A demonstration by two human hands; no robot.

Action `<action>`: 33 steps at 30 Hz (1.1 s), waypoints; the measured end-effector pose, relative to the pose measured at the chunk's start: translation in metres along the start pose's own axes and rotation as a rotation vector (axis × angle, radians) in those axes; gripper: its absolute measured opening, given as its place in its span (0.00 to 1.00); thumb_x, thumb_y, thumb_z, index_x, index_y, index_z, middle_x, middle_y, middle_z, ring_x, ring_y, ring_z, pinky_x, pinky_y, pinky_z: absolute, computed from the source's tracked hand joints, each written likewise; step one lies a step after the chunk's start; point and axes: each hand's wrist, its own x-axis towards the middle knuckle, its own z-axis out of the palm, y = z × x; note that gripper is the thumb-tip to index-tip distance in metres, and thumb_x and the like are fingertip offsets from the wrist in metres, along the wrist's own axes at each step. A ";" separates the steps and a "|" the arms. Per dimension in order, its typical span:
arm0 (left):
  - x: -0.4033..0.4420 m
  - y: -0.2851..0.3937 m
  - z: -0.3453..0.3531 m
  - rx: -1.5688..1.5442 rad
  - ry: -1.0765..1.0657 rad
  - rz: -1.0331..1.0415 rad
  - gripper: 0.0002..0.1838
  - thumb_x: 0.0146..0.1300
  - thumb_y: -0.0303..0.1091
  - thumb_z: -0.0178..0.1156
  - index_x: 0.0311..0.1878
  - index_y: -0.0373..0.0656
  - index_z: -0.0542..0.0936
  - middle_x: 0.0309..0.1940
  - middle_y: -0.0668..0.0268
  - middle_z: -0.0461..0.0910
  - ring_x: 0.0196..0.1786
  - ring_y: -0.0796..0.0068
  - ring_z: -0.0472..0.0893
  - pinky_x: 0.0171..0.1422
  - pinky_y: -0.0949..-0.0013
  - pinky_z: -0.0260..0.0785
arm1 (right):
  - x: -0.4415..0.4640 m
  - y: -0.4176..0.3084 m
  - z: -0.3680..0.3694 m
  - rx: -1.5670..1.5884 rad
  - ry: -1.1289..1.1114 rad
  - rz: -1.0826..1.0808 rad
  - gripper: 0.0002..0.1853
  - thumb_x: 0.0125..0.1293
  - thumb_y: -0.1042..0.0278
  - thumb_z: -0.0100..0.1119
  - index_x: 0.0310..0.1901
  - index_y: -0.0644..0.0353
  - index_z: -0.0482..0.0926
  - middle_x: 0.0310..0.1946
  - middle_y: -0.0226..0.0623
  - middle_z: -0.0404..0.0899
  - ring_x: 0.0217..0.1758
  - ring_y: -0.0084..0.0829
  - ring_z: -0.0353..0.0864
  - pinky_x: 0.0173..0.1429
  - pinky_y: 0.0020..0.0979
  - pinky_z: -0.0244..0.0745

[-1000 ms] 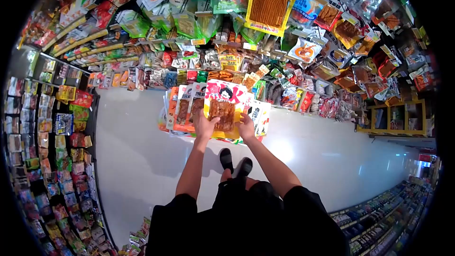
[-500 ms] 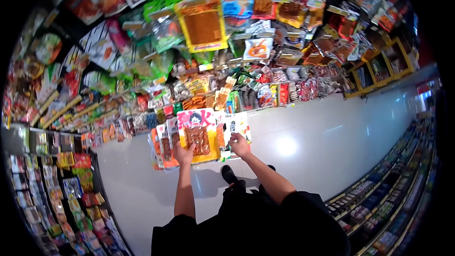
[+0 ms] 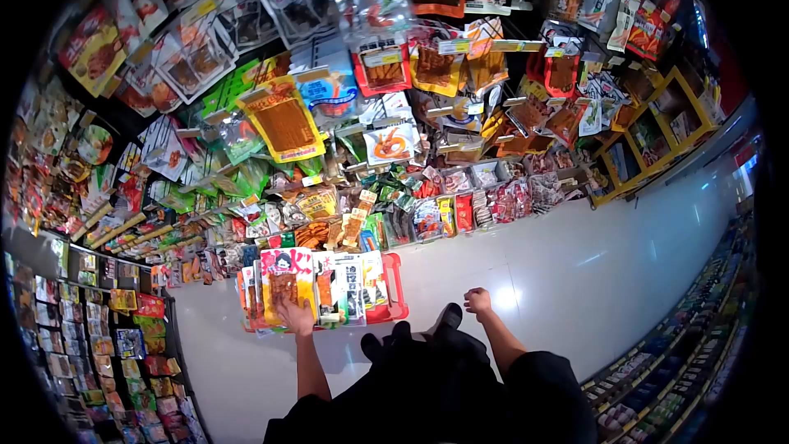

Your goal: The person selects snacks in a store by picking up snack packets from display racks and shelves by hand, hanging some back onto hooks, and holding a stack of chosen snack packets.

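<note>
Against the front of a large snack packet [image 3: 288,267], white and yellow with red lettering and brown food showing through, lies my left hand [image 3: 296,315]. Its thumb stands apart and its fingers spread over the packet; I see no clear grip. This packet leans upright among several others in a red basket [image 3: 398,286]. To its right are white packets [image 3: 349,284] with dark lettering. My right hand [image 3: 477,300] hangs over the floor right of the basket, empty, with its fingers loosely bent and apart.
Shelves and hooks ahead carry bagged snacks, including a yellow packet [image 3: 282,119]. Small-item bins [image 3: 427,218] line the lower edge. A yellow rack [image 3: 653,136] stands at the right. More shelves are at the left [image 3: 99,345] and lower right [image 3: 674,386]. My shoes [image 3: 448,318] are below.
My right hand has left the white packets and moved right, away from the basket. My left hand remains at the large packet. The view has shifted, and the basket's red right end now shows.
</note>
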 end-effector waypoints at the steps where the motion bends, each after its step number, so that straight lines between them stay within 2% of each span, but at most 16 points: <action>1: -0.012 0.016 0.003 0.035 0.005 0.006 0.38 0.53 0.43 0.66 0.65 0.39 0.64 0.63 0.47 0.61 0.67 0.44 0.59 0.70 0.48 0.54 | 0.009 -0.007 -0.016 0.009 -0.034 -0.005 0.12 0.56 0.75 0.56 0.44 0.63 0.74 0.30 0.37 0.78 0.25 0.29 0.79 0.25 0.31 0.75; 6: -0.052 0.079 0.043 0.023 0.012 0.088 0.35 0.52 0.42 0.67 0.61 0.37 0.67 0.63 0.48 0.63 0.65 0.45 0.61 0.69 0.48 0.54 | 0.035 -0.055 -0.071 0.052 -0.035 -0.085 0.13 0.57 0.73 0.57 0.45 0.63 0.74 0.30 0.36 0.79 0.27 0.29 0.80 0.26 0.30 0.74; 9: -0.070 0.133 0.051 -0.113 -0.108 0.106 0.33 0.52 0.42 0.68 0.58 0.36 0.69 0.60 0.48 0.66 0.64 0.45 0.63 0.68 0.49 0.55 | 0.054 -0.095 -0.074 0.061 -0.050 -0.156 0.14 0.58 0.71 0.57 0.45 0.63 0.74 0.31 0.36 0.79 0.28 0.29 0.80 0.27 0.30 0.74; 12: -0.065 0.178 0.071 -0.281 -0.220 0.210 0.30 0.53 0.41 0.68 0.56 0.35 0.71 0.55 0.47 0.70 0.61 0.46 0.66 0.67 0.53 0.58 | 0.068 -0.145 -0.064 0.085 -0.064 -0.247 0.13 0.59 0.70 0.57 0.46 0.63 0.73 0.31 0.35 0.80 0.28 0.28 0.80 0.28 0.29 0.74; 13: -0.056 0.189 0.088 -0.321 -0.162 0.313 0.28 0.53 0.39 0.68 0.54 0.35 0.72 0.52 0.48 0.72 0.58 0.48 0.69 0.65 0.54 0.60 | 0.072 -0.163 -0.060 0.108 -0.070 -0.281 0.13 0.59 0.70 0.57 0.46 0.63 0.73 0.31 0.34 0.79 0.28 0.28 0.80 0.28 0.29 0.74; 16: -0.027 0.260 0.103 -0.564 -0.187 0.401 0.24 0.54 0.37 0.68 0.51 0.34 0.75 0.48 0.50 0.75 0.53 0.52 0.74 0.61 0.58 0.64 | 0.099 -0.212 -0.047 0.050 -0.064 -0.449 0.09 0.61 0.70 0.55 0.41 0.63 0.74 0.29 0.32 0.78 0.27 0.23 0.77 0.27 0.26 0.71; 18: 0.001 0.321 0.108 -0.750 -0.222 0.501 0.21 0.56 0.34 0.67 0.50 0.35 0.75 0.46 0.52 0.77 0.51 0.56 0.76 0.58 0.61 0.67 | 0.123 -0.247 -0.038 -0.009 0.041 -0.686 0.06 0.60 0.71 0.55 0.35 0.64 0.76 0.25 0.32 0.76 0.25 0.19 0.73 0.27 0.25 0.70; 19: 0.014 0.346 0.114 -0.897 -0.265 0.532 0.20 0.57 0.32 0.66 0.51 0.35 0.75 0.46 0.54 0.78 0.50 0.59 0.77 0.57 0.62 0.68 | 0.127 -0.272 -0.038 -0.091 0.078 -0.752 0.08 0.58 0.70 0.56 0.36 0.67 0.77 0.26 0.35 0.79 0.26 0.23 0.75 0.32 0.29 0.73; 21: 0.042 0.402 0.119 -0.878 -0.168 0.589 0.19 0.58 0.30 0.65 0.52 0.35 0.75 0.46 0.56 0.79 0.50 0.62 0.78 0.58 0.64 0.68 | 0.086 -0.342 -0.041 -0.114 0.096 -0.805 0.13 0.57 0.69 0.60 0.39 0.70 0.78 0.29 0.42 0.82 0.35 0.32 0.81 0.44 0.32 0.74; 23: 0.069 0.459 0.105 -0.907 -0.255 0.625 0.18 0.61 0.31 0.64 0.53 0.35 0.74 0.47 0.59 0.78 0.52 0.72 0.77 0.53 0.70 0.69 | 0.096 -0.388 -0.037 -0.146 0.007 -0.810 0.19 0.58 0.67 0.62 0.48 0.70 0.74 0.40 0.45 0.80 0.44 0.33 0.80 0.50 0.32 0.74; 25: 0.106 0.510 0.113 -1.022 -0.377 0.631 0.21 0.61 0.31 0.64 0.55 0.35 0.72 0.49 0.57 0.78 0.53 0.68 0.77 0.58 0.68 0.68 | 0.120 -0.433 -0.028 -0.153 -0.174 -0.801 0.25 0.59 0.68 0.62 0.56 0.69 0.69 0.47 0.46 0.77 0.48 0.34 0.78 0.52 0.32 0.73; 28: 0.150 0.578 0.112 -0.944 -0.304 0.695 0.23 0.60 0.32 0.64 0.56 0.34 0.72 0.51 0.55 0.78 0.55 0.64 0.77 0.62 0.65 0.67 | 0.133 -0.498 -0.018 -0.272 -0.130 -0.822 0.29 0.58 0.67 0.64 0.59 0.68 0.66 0.47 0.44 0.76 0.48 0.32 0.78 0.50 0.31 0.74; 29: 0.165 0.597 0.124 -0.994 -0.286 0.680 0.24 0.59 0.35 0.65 0.56 0.33 0.72 0.53 0.52 0.77 0.57 0.60 0.76 0.62 0.65 0.66 | 0.182 -0.503 -0.008 -0.288 -0.086 -0.891 0.29 0.58 0.66 0.64 0.58 0.69 0.66 0.48 0.45 0.76 0.48 0.33 0.78 0.48 0.33 0.76; 31: 0.177 0.625 0.103 -0.795 -0.277 0.645 0.26 0.57 0.35 0.64 0.56 0.33 0.73 0.53 0.48 0.76 0.58 0.50 0.74 0.63 0.59 0.64 | 0.184 -0.531 0.000 -0.306 -0.022 -0.857 0.30 0.58 0.64 0.63 0.58 0.70 0.66 0.50 0.49 0.75 0.50 0.35 0.78 0.46 0.34 0.77; 32: 0.185 0.636 0.110 -0.829 -0.183 0.699 0.30 0.56 0.35 0.65 0.60 0.34 0.70 0.55 0.46 0.74 0.59 0.48 0.72 0.64 0.58 0.63 | 0.170 -0.543 0.003 -0.324 0.026 -0.831 0.30 0.56 0.59 0.62 0.57 0.68 0.69 0.54 0.56 0.75 0.58 0.49 0.75 0.61 0.38 0.69; 33: 0.191 0.645 0.115 -0.827 -0.153 0.709 0.31 0.55 0.35 0.65 0.61 0.35 0.68 0.55 0.46 0.73 0.60 0.48 0.72 0.65 0.59 0.63 | 0.190 -0.546 0.012 -0.303 0.049 -0.891 0.33 0.56 0.59 0.62 0.60 0.68 0.66 0.56 0.57 0.73 0.61 0.50 0.73 0.63 0.39 0.66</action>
